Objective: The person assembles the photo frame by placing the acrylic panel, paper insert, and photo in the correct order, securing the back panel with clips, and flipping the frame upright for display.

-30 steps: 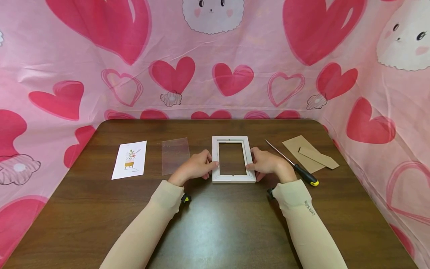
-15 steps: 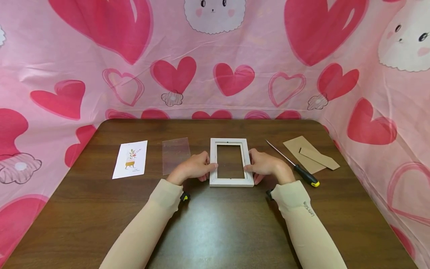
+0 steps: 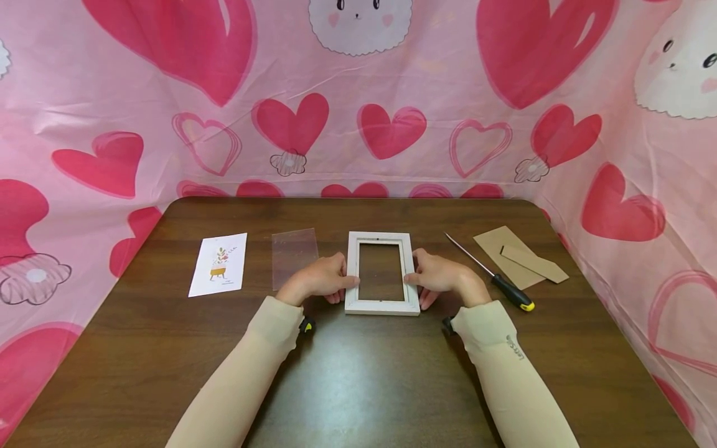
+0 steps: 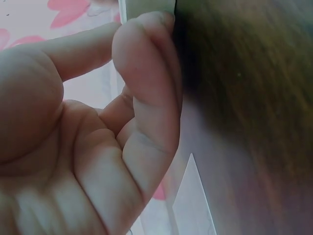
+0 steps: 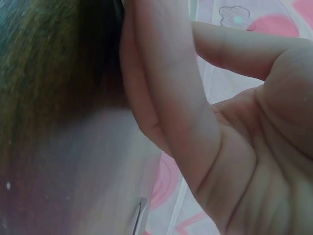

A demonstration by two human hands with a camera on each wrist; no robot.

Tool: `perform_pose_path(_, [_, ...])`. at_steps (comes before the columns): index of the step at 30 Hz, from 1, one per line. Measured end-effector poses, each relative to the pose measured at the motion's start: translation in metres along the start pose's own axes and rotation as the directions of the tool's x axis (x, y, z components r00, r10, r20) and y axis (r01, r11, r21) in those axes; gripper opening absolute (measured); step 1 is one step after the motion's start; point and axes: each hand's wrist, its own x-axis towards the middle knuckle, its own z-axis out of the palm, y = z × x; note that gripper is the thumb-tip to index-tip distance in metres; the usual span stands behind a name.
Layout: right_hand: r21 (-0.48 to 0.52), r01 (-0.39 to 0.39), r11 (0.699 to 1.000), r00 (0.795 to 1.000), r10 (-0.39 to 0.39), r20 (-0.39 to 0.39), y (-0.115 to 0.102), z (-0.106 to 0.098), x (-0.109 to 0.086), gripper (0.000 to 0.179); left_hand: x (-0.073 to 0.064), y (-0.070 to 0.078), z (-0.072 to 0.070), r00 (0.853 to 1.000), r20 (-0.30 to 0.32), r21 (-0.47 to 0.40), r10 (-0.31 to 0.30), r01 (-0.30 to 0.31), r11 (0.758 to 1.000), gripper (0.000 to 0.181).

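A white picture frame with an open middle lies at the centre of the dark wooden table in the head view. My left hand grips its left side, thumb on the top face and fingers along the outer edge. On the opposite side my right hand holds the frame the same way. In the left wrist view, thumb and fingers of the left hand meet at the frame's edge. The right wrist view shows the right hand with its fingers curved; the frame is mostly hidden there.
Left of the frame lie a clear plastic sheet and a white card with a plant drawing. To the right are a screwdriver with a black and yellow handle and a brown backing board with a stand strip. A pink heart-print cloth surrounds the table.
Both hands have drawn the picture frame slightly towards the person and a little to the left. The card, sheet, screwdriver and backing board have stayed in place.
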Motion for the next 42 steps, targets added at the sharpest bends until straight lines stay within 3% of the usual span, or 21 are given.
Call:
perform_pose_path(4, [0.029, -0.007, 1.000, 1.000, 0.006, 0.016, 0.0024, 0.0006, 0.0026, 0.066, -0.0012, -0.0002, -0.0023, 0.999, 0.030, -0.010, -0.013, 0.013, 1.000, 0.026])
perform_pose_path(10, [0.042, 0.001, 0.999, 1.000, -0.002, 0.022, 0.0040, 0.0021, 0.0043, 0.062, -0.0037, 0.0007, -0.0046, 0.998, 0.062, -0.049, -0.019, 0.022, 0.999, 0.025])
perform_pose_path(19, [0.061, -0.006, 0.998, 0.999, 0.004, 0.032, 0.0026, 0.0019, 0.0052, 0.062, -0.0063, 0.0000, -0.0073, 0.997, 0.072, -0.067, -0.037, 0.042, 0.997, 0.025])
perform_pose_path(36, [0.129, -0.038, 0.991, 0.999, 0.033, 0.039, 0.0068, 0.0000, 0.0084, 0.079, -0.0040, -0.0019, -0.0082, 0.996, 0.084, -0.084, -0.042, 0.049, 0.995, 0.025])
perform_pose_path(42, [0.156, -0.051, 0.986, 0.998, 0.045, 0.042, 0.0092, 0.0010, 0.0076, 0.079, -0.0020, -0.0037, -0.0086, 0.996, 0.080, -0.048, -0.031, 0.035, 0.998, 0.026])
